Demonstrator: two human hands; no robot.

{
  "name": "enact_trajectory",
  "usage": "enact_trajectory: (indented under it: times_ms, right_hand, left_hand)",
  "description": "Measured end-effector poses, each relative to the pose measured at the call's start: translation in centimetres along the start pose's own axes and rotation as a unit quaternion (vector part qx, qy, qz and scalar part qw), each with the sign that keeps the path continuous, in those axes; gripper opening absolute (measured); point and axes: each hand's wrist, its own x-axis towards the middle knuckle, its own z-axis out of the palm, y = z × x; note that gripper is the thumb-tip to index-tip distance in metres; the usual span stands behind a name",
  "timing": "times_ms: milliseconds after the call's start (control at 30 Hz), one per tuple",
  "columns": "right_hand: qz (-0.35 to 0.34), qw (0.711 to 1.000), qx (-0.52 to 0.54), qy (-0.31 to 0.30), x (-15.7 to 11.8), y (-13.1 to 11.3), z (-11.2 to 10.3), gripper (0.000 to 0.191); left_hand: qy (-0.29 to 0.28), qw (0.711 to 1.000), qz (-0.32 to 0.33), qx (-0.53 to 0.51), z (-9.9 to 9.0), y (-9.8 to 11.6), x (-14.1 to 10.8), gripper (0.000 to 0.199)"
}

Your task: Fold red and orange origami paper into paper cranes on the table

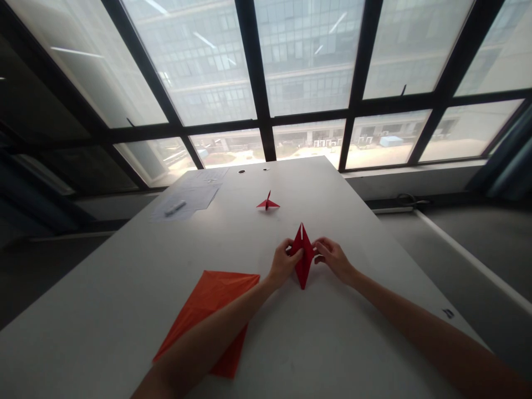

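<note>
A piece of red origami paper (306, 260), folded into a narrow diamond with a slit at its top point, is held just above or on the white table. My left hand (285, 261) grips its left side, thumb across the front and fingers behind. At the paper's right edge is my right hand (332, 257), its fingers bent and apart, the tips touching or very near the edge. Farther back stands a finished-looking red paper crane (268, 204) with spread wings. Orange-red sheets of paper (199, 299) lie under my left forearm, which hides part of them.
The white table (124, 288) runs toward large windows. White printed sheets (208, 198) lie at the back left, with a whitish tube-like object (175, 208) on them. Two holes (241, 172) pierce the far end. A small dark mark (448, 313) is near the right edge.
</note>
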Motion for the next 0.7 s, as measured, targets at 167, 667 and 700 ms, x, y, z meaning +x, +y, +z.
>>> enact_trajectory:
  times_ms: [167,667,700]
  right_hand:
    - [0.017,0.999,-0.03,-0.031,-0.19,0.17,0.04,0.033]
    - [-0.038,0.997,-0.021,0.061,0.32,0.73,-0.5,0.027]
    - [-0.046,0.997,-0.024,0.057,0.34,0.8,-0.51,0.026]
  left_hand:
    - [-0.032,0.998,0.0,-0.046,-0.01,-0.09,-0.07,0.035]
    - [-0.072,0.979,-0.064,-0.178,-0.06,-0.4,0.15,0.039]
    - [-0.075,0.978,-0.065,-0.181,-0.05,-0.38,0.15,0.039]
